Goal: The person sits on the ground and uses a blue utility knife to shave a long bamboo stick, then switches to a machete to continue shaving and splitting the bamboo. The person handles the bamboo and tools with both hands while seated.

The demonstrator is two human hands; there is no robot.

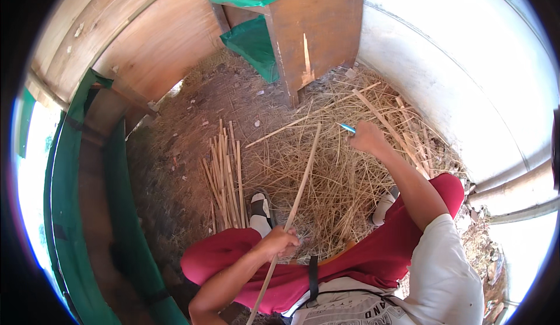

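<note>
My left hand is closed around a long, thin bamboo stick, which slants up and away from my lap. The stick's far end stops short of my right hand, which is stretched forward over the shavings. That hand grips a small blue knife, its point facing left toward the stick's tip; most of the handle is hidden by my fingers. A heap of curly, straw-coloured shavings covers the ground between my feet. Beside my left foot lies a bundle of cut sticks.
A wooden cabinet with green sheeting stands at the far side. Longer strips lie by the white wall at right. A green-covered bench runs along the left. My red-trousered knees are spread at both sides.
</note>
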